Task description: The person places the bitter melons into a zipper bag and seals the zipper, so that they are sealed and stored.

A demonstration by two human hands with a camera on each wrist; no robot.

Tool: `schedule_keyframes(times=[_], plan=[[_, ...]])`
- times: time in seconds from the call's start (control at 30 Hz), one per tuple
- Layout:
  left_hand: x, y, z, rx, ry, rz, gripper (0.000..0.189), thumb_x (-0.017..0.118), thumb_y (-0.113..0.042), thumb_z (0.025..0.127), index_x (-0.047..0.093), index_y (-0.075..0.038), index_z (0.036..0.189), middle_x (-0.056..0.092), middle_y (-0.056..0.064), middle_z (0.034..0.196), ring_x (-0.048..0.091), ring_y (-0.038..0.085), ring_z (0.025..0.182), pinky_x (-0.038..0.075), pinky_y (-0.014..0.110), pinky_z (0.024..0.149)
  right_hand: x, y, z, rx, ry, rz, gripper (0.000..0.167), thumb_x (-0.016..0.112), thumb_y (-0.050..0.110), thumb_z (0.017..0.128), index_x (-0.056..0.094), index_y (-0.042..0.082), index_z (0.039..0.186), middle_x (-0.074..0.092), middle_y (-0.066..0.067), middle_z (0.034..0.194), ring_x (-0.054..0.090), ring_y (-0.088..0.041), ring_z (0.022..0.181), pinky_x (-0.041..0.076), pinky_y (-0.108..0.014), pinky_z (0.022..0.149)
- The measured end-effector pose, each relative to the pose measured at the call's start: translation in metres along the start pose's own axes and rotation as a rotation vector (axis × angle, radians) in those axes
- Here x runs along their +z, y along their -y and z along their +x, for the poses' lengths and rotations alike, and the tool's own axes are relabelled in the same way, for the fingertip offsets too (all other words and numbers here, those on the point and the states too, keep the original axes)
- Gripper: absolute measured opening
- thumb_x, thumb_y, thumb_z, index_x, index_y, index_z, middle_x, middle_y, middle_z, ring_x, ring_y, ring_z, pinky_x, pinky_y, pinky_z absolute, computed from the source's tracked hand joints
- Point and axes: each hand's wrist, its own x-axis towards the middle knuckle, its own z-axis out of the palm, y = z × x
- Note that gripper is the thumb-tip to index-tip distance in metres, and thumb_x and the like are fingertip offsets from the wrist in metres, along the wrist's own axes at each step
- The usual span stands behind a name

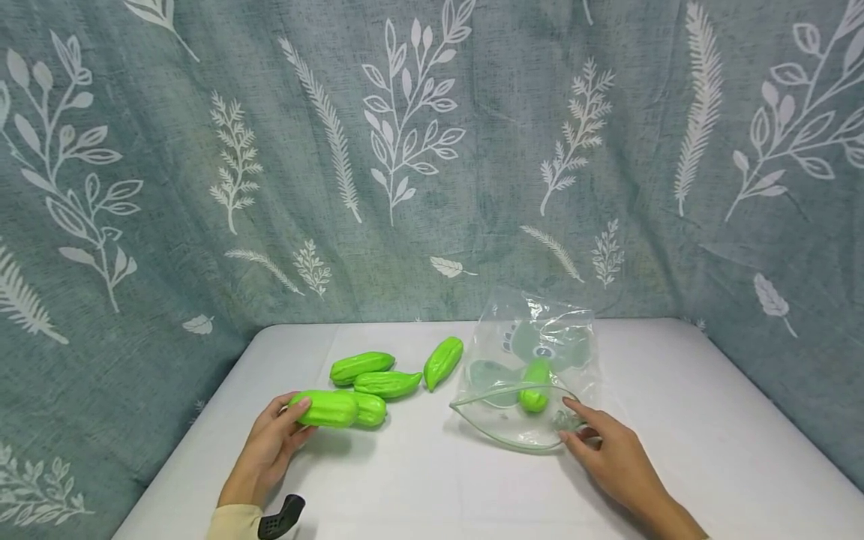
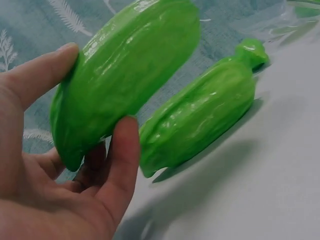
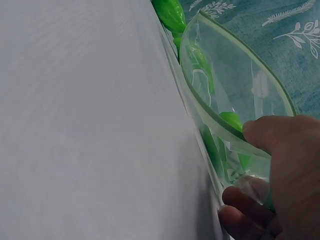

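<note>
My left hand [image 1: 266, 444] grips a bright green ridged gourd [image 1: 325, 409] by one end, thumb on one side and fingers on the other. In the left wrist view the held gourd [image 2: 127, 65] is raised, and a second gourd [image 2: 202, 112] lies on the table beyond it. My right hand [image 1: 607, 454] pinches the right end of the mouth of a clear zip bag [image 1: 489, 431] with a pale green rim. That mouth gapes toward me, and one gourd [image 1: 535, 397] lies inside. The right wrist view shows the thumb [image 3: 257, 132] at the rim.
Several more gourds [image 1: 388, 384] lie on the white table [image 1: 432, 495], left of the bag. One gourd [image 1: 443, 363] rests close to the bag's left edge. A teal leaf-patterned curtain [image 1: 432, 247] hangs behind the table and along both sides.
</note>
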Motion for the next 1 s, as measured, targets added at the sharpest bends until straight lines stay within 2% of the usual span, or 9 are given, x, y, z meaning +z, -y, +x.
schedule_keyframes(times=[0.13, 0.3, 0.4, 0.53, 0.67, 0.8, 0.9, 1.0], plan=[[0.01, 0.001, 0.002, 0.019, 0.005, -0.008, 0.061, 0.075, -0.026, 0.091, 0.04, -0.002, 0.135, 0.051, 0.012, 0.125, 0.063, 0.014, 0.099, 0.055, 0.028, 0.087, 0.001, 0.001, 0.003, -0.019, -0.009, 0.01, 0.056, 0.082, 0.014, 0.084, 0.063, 0.012, 0.136, 0.07, -0.006, 0.108, 0.069, -0.016, 0.084, 0.058, -0.028, 0.067], [0.022, 0.004, 0.001, 0.045, 0.021, -0.02, 0.057, 0.076, -0.022, 0.09, 0.041, -0.001, 0.129, 0.055, 0.012, 0.12, 0.063, 0.015, 0.097, 0.056, 0.03, 0.085, 0.002, 0.0, 0.005, -0.022, -0.014, 0.011, 0.056, 0.083, 0.014, 0.083, 0.063, 0.012, 0.135, 0.069, -0.008, 0.112, 0.069, -0.016, 0.083, 0.057, -0.027, 0.066], [0.027, 0.004, -0.001, 0.063, 0.042, -0.028, 0.059, 0.076, -0.02, 0.089, 0.041, 0.0, 0.132, 0.058, 0.014, 0.12, 0.065, 0.017, 0.096, 0.056, 0.032, 0.085, 0.003, -0.001, 0.004, -0.013, -0.015, 0.004, 0.056, 0.083, 0.015, 0.083, 0.063, 0.011, 0.135, 0.069, -0.009, 0.113, 0.068, -0.014, 0.082, 0.056, -0.025, 0.064], [0.031, 0.003, -0.003, 0.089, 0.091, -0.031, 0.064, 0.077, -0.021, 0.089, 0.045, -0.002, 0.142, 0.056, 0.018, 0.129, 0.065, 0.022, 0.101, 0.057, 0.036, 0.086, 0.004, -0.001, 0.004, -0.005, -0.013, 0.004, 0.053, 0.081, 0.016, 0.085, 0.063, 0.01, 0.135, 0.069, -0.009, 0.114, 0.068, -0.011, 0.082, 0.056, -0.024, 0.063], [0.037, 0.004, -0.004, 0.106, 0.138, -0.032, 0.063, 0.076, -0.021, 0.09, 0.05, -0.004, 0.144, 0.049, 0.019, 0.138, 0.062, 0.025, 0.11, 0.057, 0.039, 0.087, 0.001, -0.001, 0.005, 0.021, -0.003, 0.01, 0.043, 0.071, 0.024, 0.095, 0.063, 0.011, 0.135, 0.07, -0.012, 0.118, 0.069, -0.013, 0.083, 0.057, -0.026, 0.066], [0.045, 0.005, -0.005, 0.112, 0.166, -0.037, 0.061, 0.075, -0.018, 0.09, 0.05, 0.001, 0.143, 0.046, 0.02, 0.14, 0.06, 0.027, 0.114, 0.056, 0.042, 0.089, -0.001, -0.001, 0.007, 0.059, -0.004, 0.004, 0.038, 0.064, 0.028, 0.1, 0.066, 0.013, 0.134, 0.073, -0.01, 0.11, 0.07, -0.013, 0.078, 0.057, -0.029, 0.067], [0.05, 0.007, -0.008, 0.109, 0.186, -0.033, 0.061, 0.075, -0.015, 0.09, 0.049, 0.002, 0.142, 0.046, 0.021, 0.139, 0.059, 0.028, 0.114, 0.055, 0.042, 0.091, 0.0, -0.002, 0.006, 0.069, -0.005, 0.008, 0.036, 0.066, 0.027, 0.098, 0.067, 0.014, 0.132, 0.074, -0.007, 0.104, 0.069, -0.009, 0.074, 0.057, -0.028, 0.066], [0.056, 0.009, -0.013, 0.116, 0.21, -0.006, 0.061, 0.077, -0.015, 0.089, 0.049, 0.002, 0.141, 0.046, 0.021, 0.138, 0.059, 0.028, 0.113, 0.055, 0.042, 0.091, 0.004, -0.002, 0.004, 0.053, -0.01, 0.025, 0.037, 0.07, 0.024, 0.096, 0.068, 0.013, 0.131, 0.074, -0.008, 0.107, 0.068, -0.006, 0.074, 0.057, -0.026, 0.066]])
